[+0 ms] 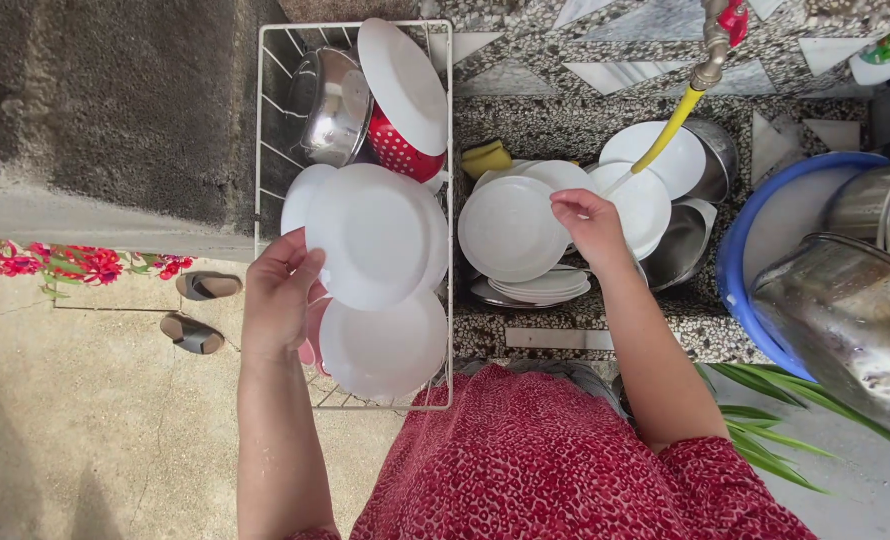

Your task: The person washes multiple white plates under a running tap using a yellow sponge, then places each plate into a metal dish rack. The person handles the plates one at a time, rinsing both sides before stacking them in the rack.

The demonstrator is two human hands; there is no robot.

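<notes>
We hold a white plate (377, 235) with our left hand (280, 295). Our fingers are curled around its left edge, so the plate sits just to the right of the hand. It is over the white wire rack (451, 200). More white plates are in the rack, one below (385, 350) our plate and one at the top (403, 85). A shiny metal bowl (333, 105) and a red spotted bowl (400, 152) are in the rack too.

Our right hand (590, 222) pinches the top right edge of another white plate (510, 228). That plate is to the left of the hand and rests on a stack of plates (540, 288) in the stone sink (565, 125). A yellow hose (668, 130) hangs from the tap (713, 45) just right of the hand. A yellow sponge (487, 157) lies near the stack. A blue tub (755, 240) and a big metal pot (850, 315) stand on the right. Two sandals (200, 310) lie on the floor to the left.
</notes>
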